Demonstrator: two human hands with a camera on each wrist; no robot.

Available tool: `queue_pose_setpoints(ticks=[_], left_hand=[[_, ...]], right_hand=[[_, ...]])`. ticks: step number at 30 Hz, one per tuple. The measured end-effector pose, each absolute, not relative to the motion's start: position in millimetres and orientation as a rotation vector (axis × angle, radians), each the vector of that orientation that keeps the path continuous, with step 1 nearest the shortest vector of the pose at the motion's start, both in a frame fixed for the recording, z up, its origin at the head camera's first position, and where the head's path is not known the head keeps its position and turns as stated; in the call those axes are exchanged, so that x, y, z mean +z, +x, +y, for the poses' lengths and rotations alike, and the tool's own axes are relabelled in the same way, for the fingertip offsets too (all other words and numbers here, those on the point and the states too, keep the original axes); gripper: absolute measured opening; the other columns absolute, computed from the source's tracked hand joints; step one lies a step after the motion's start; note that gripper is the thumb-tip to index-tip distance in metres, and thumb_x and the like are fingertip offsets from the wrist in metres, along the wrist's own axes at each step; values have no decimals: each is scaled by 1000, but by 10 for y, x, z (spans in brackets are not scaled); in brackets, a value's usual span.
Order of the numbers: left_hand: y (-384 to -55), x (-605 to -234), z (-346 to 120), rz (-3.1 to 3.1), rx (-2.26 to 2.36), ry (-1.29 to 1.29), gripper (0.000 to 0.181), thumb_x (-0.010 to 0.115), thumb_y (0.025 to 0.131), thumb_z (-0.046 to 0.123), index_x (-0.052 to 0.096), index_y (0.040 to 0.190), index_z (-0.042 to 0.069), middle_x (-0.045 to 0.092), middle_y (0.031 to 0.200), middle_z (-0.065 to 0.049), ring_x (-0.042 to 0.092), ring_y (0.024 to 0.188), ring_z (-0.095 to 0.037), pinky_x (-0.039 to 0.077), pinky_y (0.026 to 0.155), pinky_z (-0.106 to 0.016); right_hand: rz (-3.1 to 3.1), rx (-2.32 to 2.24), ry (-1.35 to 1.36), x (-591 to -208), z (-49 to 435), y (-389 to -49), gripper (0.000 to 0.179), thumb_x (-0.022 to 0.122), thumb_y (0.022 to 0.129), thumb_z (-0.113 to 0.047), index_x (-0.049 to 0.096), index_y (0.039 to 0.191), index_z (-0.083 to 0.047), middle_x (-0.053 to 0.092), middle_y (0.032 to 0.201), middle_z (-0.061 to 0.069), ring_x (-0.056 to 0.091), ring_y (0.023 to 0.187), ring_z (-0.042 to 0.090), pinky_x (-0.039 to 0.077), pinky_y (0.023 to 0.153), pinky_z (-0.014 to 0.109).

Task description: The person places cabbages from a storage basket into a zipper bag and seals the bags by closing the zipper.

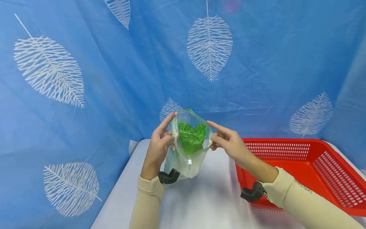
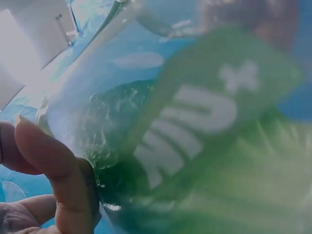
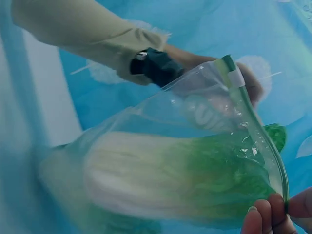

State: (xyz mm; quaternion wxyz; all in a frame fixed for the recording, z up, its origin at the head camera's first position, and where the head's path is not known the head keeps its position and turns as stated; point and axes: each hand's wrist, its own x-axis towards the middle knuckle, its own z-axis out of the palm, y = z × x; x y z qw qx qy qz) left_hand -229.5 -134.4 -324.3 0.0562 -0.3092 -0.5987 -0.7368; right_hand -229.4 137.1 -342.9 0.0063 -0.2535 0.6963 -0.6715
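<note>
A clear zip bag [image 1: 183, 165] with a green-lined mouth is held up over the table, its mouth spread wide. Inside it sits a napa cabbage [image 1: 192, 140], leafy green end toward the opening and pale stem [image 3: 131, 170] deep in the bag. My left hand [image 1: 158, 143] holds the mouth's left edge, index finger stretched along it. On the opposite edge, my right hand [image 1: 230, 141] pinches the rim between thumb and curled fingers, index finger extended. A white slider [image 3: 236, 78] sits on the zip strip. Green printed lettering [image 2: 185, 126] covers part of the bag in the left wrist view.
A red plastic basket [image 1: 303, 175] with slotted walls stands on the right of the white-covered table [image 1: 206, 210], partly behind my right forearm. A blue curtain [image 1: 128, 79] with white leaf prints hangs behind the table and along the left side.
</note>
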Motion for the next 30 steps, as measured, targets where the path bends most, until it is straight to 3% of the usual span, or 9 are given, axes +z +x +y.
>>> queue_pose_setpoints(ticks=[6,13,16,23,30], left_hand=[[-2309,-3096,-1394,-1852,-2208,-988,78,45,88,-9,28,162,8,25,167,-11,58,73,-13,48,49,-24],[-2341,-2881,-1432,-2036,-2172,-950,75,49,91,-1,32,162,13,35,163,-2,54,67,-15,48,51,-28],[-2368,-2789,-1434,-2114,-2142,-916,72,51,91,1,34,161,11,36,162,-1,51,61,-16,49,52,-30],[-2363,-2619,-1408,-2244,-2012,-920,72,47,89,0,36,160,10,34,163,0,47,53,-20,50,51,-33],[-2389,-2529,-1366,-2273,-1971,-922,73,46,88,-1,36,160,10,32,165,-1,49,53,-21,51,52,-36]], right_hand=[[2329,-1971,-774,-3081,1419,-2338,46,58,103,-15,57,149,-21,62,88,14,66,81,33,56,80,36],[2444,-1838,-821,-2686,1461,-2360,48,56,104,-17,51,152,-18,62,83,15,62,82,32,48,66,30],[2486,-1814,-822,-2559,1489,-2349,48,54,104,-17,52,152,-18,62,83,15,62,81,30,49,71,32],[2508,-1827,-863,-2412,1557,-2364,45,53,105,-16,56,150,-19,61,86,13,60,82,30,52,78,32],[2541,-1775,-828,-2390,1575,-2419,44,53,106,-20,55,150,-19,64,91,16,61,87,27,46,70,30]])
